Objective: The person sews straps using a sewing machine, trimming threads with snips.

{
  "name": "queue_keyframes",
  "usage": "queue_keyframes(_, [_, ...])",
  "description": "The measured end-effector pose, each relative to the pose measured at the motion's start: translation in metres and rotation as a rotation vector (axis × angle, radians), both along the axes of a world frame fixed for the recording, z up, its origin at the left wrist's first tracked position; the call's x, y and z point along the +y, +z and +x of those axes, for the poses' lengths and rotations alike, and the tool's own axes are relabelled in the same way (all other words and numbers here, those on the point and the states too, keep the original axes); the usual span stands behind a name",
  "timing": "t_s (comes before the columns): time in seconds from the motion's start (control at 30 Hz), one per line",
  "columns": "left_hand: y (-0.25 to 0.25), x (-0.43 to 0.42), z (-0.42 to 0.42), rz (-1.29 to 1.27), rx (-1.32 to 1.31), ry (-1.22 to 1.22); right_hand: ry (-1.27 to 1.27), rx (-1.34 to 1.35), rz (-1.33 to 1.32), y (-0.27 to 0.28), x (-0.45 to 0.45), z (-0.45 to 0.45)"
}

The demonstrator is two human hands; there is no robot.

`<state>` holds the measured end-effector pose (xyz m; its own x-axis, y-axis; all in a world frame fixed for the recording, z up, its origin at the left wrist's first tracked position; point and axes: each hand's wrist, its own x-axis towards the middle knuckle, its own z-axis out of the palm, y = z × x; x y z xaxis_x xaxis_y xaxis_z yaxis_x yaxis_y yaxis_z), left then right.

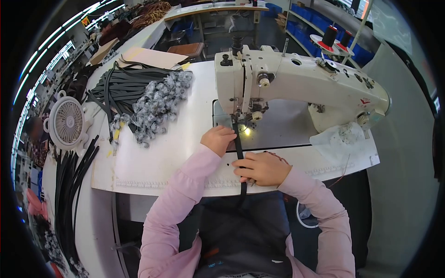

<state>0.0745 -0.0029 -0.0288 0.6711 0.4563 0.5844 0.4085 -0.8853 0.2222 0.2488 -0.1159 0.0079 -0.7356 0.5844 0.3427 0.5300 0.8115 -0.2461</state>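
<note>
A narrow black strap (239, 147) runs from under the presser foot of the sewing machine (245, 78) toward my body, its near end hanging over the table edge. Close to the needle, my left hand (219, 140) has its fingers bent together at the strap's left side, fingertips against it. Farther down, my right hand (264, 168) closes on the same strap, fingers across it and the thumb tucked mostly out of sight. The machine's lamp lights the needle plate beside the strap. Where the strap meets the needle is partly hidden by the foot.
Left on the table lies a pile of dark straps (134, 79) with clear-wrapped ends (160, 104). A small white fan (68, 119) stands beyond, above more black straps (69, 194) draped over the side. White cloth (340, 139) lies at the right; thread spools (330, 36) stand behind.
</note>
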Motion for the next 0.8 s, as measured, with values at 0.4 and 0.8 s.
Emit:
queue_keyframes(0.4, [-0.001, 0.004, -0.001, -0.112, -0.032, 0.017, -0.012, 0.144, 0.005, -0.006, 0.003, 0.003])
queue_keyframes(0.8, [-0.013, 0.138, 0.055, -0.239, 0.305, 0.582, -0.228, 0.224, -0.066, 0.010, 0.005, 0.002])
